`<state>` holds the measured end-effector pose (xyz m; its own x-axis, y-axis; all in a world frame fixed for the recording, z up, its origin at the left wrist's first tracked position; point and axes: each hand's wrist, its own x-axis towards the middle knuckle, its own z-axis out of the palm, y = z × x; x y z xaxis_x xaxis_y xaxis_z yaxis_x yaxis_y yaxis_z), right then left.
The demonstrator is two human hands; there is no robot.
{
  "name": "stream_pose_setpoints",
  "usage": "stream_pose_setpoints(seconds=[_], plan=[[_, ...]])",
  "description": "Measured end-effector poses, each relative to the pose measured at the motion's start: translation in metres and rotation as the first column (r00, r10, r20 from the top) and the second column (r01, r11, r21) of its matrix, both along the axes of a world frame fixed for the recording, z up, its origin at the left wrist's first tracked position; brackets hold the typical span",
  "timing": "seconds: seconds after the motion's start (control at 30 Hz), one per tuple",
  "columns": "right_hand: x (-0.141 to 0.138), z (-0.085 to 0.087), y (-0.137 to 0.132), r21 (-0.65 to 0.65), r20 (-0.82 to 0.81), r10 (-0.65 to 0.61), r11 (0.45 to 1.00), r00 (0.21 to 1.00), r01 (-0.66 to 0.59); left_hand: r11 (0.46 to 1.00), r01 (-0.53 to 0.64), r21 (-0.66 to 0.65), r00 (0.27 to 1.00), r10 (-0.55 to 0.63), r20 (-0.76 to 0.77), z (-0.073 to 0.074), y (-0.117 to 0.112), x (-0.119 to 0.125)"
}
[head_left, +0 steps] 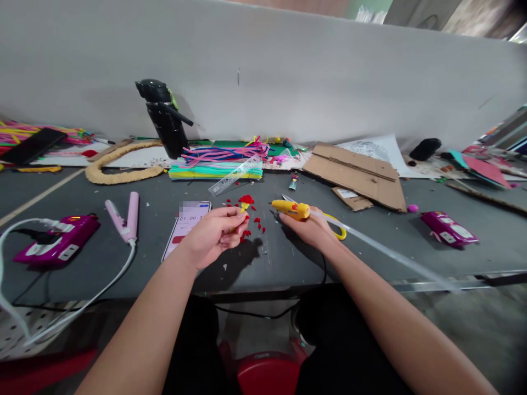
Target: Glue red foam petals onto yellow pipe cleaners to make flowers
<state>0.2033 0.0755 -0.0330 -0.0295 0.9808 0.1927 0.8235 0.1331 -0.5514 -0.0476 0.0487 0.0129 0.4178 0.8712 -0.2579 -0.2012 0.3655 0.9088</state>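
I see L hand (214,233) pinching the red flower (246,201) by its stem, R hand (313,227) closed round the glue gun (290,208), both near the middle of the desk (370,252); I'd dab small w/ tip steady.

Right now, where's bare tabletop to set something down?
Best bare patch: between right hand, gripping the glue gun, and the right purple device, though the glue stick crosses it. Also between pink iron and rope ring. Crowded: red scraps around left hand and its flower, phone, back edge.
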Motion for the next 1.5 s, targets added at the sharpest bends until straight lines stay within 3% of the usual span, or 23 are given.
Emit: stream_pose_setpoints(seconds=[0.2,0.37,0.6,0.73,0.83,0.93,1.0,1.1,1.27,1.4,1.5], plan=[[0.002,0.005,0.003,-0.137,0.047,-0.021,0.99,0.999,0.027,1.0,-0.01,-0.003,1.0,0.01,-0.017,0.002,-0.001,0.001],[0.015,0.016,-0.012,-0.098,0.097,0.134,0.987,0.986,-0.125,0.999,-0.042,0.004,0.999,0.042,-0.029,0.001,-0.002,0.004],[0.023,0.038,-0.032,-0.205,0.218,0.104,0.977,0.97,-0.059,0.997,-0.042,0.057,0.998,0.044,-0.05,-0.002,-0.002,0.007],[0.023,0.04,-0.039,-0.21,0.269,0.091,0.977,0.959,-0.034,0.993,-0.058,0.098,0.996,0.065,-0.067,-0.003,-0.003,0.008],[0.02,0.04,-0.045,-0.271,0.137,0.233,0.944,0.963,-0.19,0.988,-0.073,0.138,0.994,0.084,-0.074,-0.004,-0.003,0.009],[0.01,0.043,-0.052,-0.363,-0.146,0.425,0.817,0.893,-0.448,0.982,-0.081,0.173,0.992,0.096,-0.083,-0.004,-0.004,0.012],[-0.001,0.044,-0.056,-0.328,-0.352,0.412,0.787,0.84,-0.523,0.98,-0.073,0.186,0.991,0.092,-0.094,-0.003,-0.005,0.014],[-0.019,0.041,-0.061,-0.247,-0.566,0.274,0.843,0.778,-0.477,0.979,-0.039,0.198,0.99,0.064,-0.124,-0.004,-0.007,0.017],[-0.044,0.029,-0.063,-0.155,-0.81,0.078,0.928,0.582,-0.34,0.974,0.022,0.224,0.98,0.023,-0.196,-0.007,-0.01,0.021],[-0.052,0.025,-0.062,-0.167,-0.887,-0.005,0.935,0.462,-0.312,0.966,0.063,0.25,0.968,0.002,-0.25,-0.01,-0.012,0.023],[-0.052,0.024,-0.06,-0.166,-0.909,-0.009,0.925,0.417,-0.343,0.96,0.085,0.266,0.963,-0.01,-0.27,-0.012,-0.013,0.023]])
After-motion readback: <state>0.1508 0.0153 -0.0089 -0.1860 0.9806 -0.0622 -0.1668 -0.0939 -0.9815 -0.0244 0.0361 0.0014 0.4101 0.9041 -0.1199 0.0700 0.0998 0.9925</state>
